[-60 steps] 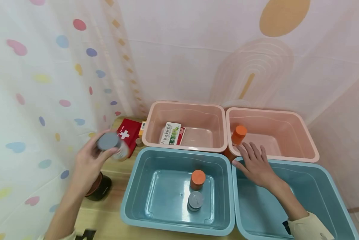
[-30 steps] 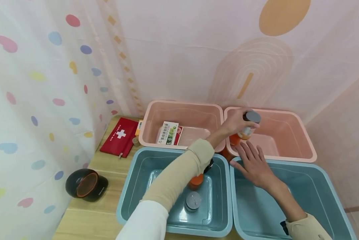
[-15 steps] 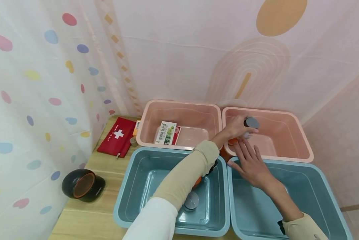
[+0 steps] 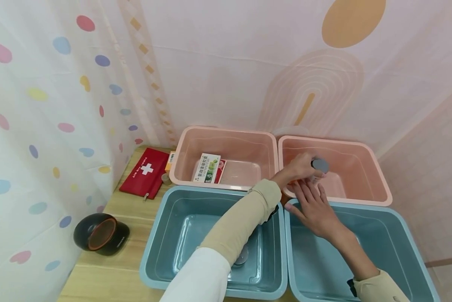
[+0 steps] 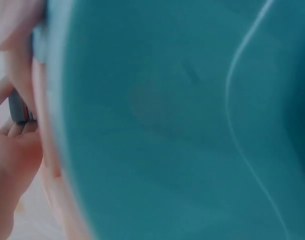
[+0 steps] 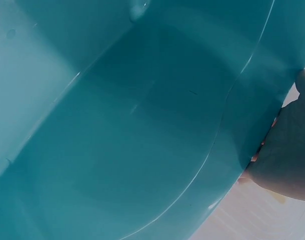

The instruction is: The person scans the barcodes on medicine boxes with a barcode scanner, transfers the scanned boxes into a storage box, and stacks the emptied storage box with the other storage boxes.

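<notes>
In the head view, my left hand (image 4: 300, 166) grips a bottle with a grey cap (image 4: 320, 165) inside the right pink bin (image 4: 362, 167). The cap (image 5: 17, 107) also shows at the edge of the left wrist view, between the fingers. My right hand (image 4: 318, 214) rests palm down over the meeting rims of that bin and the right blue bin (image 4: 392, 243), fingers straight and close below the bottle. The orange-capped bottle beside my left hand is almost wholly hidden. A grey-lidded container (image 4: 242, 256) stands in the left blue bin (image 4: 188, 287), partly behind my left sleeve.
Medicine boxes (image 4: 208, 167) lie in the left pink bin (image 4: 226, 131). To the left on the wooden table (image 4: 101, 277) are a red first aid pouch (image 4: 144, 172), a small orange box (image 4: 170, 161) and a black round object (image 4: 101, 234). A curtain (image 4: 218, 75) hangs behind the bins.
My left hand has carried the grey-capped bottle from the table's left side across to the right pink bin and lowered it inside. My right hand has stayed on the rims.
</notes>
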A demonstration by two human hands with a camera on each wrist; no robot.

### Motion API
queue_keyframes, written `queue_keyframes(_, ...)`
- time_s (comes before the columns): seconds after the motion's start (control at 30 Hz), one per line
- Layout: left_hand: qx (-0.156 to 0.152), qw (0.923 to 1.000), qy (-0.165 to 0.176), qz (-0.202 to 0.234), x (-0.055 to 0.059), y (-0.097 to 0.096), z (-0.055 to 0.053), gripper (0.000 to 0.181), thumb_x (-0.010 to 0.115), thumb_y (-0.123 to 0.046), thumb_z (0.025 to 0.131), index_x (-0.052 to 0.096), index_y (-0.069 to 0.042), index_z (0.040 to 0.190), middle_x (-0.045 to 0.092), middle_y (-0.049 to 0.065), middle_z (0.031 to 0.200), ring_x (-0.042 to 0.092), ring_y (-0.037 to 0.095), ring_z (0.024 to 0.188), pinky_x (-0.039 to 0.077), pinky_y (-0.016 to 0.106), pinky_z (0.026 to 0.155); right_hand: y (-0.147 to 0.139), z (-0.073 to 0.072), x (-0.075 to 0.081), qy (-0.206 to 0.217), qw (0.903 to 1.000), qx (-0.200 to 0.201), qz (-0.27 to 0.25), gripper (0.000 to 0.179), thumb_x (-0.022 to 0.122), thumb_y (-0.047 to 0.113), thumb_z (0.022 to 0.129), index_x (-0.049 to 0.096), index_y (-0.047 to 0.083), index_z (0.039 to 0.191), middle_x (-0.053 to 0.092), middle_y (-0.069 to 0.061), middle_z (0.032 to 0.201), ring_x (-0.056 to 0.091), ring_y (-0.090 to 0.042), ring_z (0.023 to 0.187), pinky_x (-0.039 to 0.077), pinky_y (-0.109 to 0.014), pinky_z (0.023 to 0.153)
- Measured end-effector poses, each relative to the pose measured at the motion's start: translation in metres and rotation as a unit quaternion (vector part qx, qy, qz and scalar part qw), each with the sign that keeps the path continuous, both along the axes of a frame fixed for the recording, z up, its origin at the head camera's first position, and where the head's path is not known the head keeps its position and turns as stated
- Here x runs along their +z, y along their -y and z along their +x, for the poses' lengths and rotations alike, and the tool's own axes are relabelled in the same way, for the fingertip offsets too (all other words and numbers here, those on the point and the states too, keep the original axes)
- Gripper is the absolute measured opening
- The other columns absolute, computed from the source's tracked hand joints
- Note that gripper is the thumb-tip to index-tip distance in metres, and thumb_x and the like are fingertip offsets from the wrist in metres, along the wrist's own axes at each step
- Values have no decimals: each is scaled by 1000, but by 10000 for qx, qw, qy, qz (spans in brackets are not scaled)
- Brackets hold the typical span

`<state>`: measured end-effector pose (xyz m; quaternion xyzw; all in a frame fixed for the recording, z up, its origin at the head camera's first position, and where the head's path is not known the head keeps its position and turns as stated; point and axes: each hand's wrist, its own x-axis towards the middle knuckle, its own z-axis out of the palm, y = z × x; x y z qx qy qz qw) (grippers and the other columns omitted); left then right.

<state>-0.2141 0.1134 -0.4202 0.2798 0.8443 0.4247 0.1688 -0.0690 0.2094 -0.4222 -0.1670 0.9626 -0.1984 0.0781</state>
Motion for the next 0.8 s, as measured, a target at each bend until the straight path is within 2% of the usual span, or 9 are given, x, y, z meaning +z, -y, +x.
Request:
queue_keyframes(0.33, 64, 9969, 128, -777, -5, 3, -1, 46, 80, -18, 101, 67, -3, 143, 75, 11, 128, 70, 19, 103, 57, 25, 86, 1, 1, -1, -24, 9999, -6, 134, 79, 64, 36, 110, 31, -6, 169, 20, -30, 179, 13, -52, 167, 5, -74, 132)
queue_keyframes(0.37, 95, 9958, 170, -890, -7, 2, -2, 44, 80, -18, 102, 68, -3, 141, 75, 11, 126, 70, 19, 101, 58, 25, 85, 1, 1, -1, -11, 9999, -4, 131, 79, 64, 36, 110, 31, -6, 169, 20, -30, 179, 13, -52, 167, 5, -74, 132)
queue_keyframes(0.43, 213, 9936, 199, -1087, -21, -5, -12, 36, 78, -18, 101, 71, -6, 134, 76, 6, 118, 69, 17, 93, 58, 25, 79, 2, 1, -1, 13, 9999, 0, 114, 80, 64, 37, 110, 31, -6, 169, 20, -30, 179, 13, -52, 167, 5, -74, 132)
queue_keyframes(0.5, 282, 9924, 249, -1169, -24, -7, -14, 37, 75, -19, 102, 71, -6, 136, 76, 6, 119, 70, 15, 91, 58, 24, 77, 2, 1, -1, 30, 10000, 1, 92, 80, 64, 37, 110, 30, -6, 169, 19, -29, 179, 13, -52, 167, 4, -74, 132)
queue_keyframes(0.57, 341, 9929, 242, -1112, -24, -7, -15, 39, 73, -18, 104, 70, -7, 142, 77, 6, 128, 73, 15, 97, 59, 23, 81, 2, 1, -2, 33, 10000, -12, 79, 81, 64, 37, 110, 30, -6, 169, 19, -29, 179, 13, -53, 167, 5, -74, 132)
queue_keyframes(0.6, 360, 9936, 180, -1055, -22, -6, -14, 41, 72, -18, 106, 68, -7, 145, 76, 7, 133, 74, 16, 100, 60, 23, 83, 2, 1, -3, 31, 10000, -18, 60, 81, 64, 37, 110, 29, -6, 169, 19, -29, 179, 13, -53, 167, 4, -74, 132)
queue_keyframes(0.67, 350, 9950, 115, -925, -4, 3, -5, 49, 70, -18, 109, 61, -4, 155, 71, 10, 147, 73, 17, 117, 59, 23, 96, 1, 0, -4, -3, 10000, -25, 58, 81, 65, 36, 110, 30, -6, 169, 20, -30, 179, 13, -53, 167, 5, -73, 133)
queue_keyframes(0.73, 299, 9965, -60, -775, 5, 11, -3, 50, 67, -17, 111, 57, -3, 157, 66, 11, 154, 70, 20, 129, 57, 25, 106, 0, 0, -4, -64, 10000, -25, 51, 80, 66, 35, 109, 32, -6, 168, 22, -30, 178, 15, -53, 166, 6, -73, 132)
queue_keyframes(0.8, 184, 9982, -149, -545, 15, 25, -3, 48, 63, -15, 112, 55, -1, 158, 63, 15, 157, 70, 26, 131, 56, 29, 111, -1, 0, -5, -107, 9999, -11, 22, 80, 67, 35, 109, 33, -6, 168, 24, -31, 178, 15, -53, 166, 7, -74, 132)
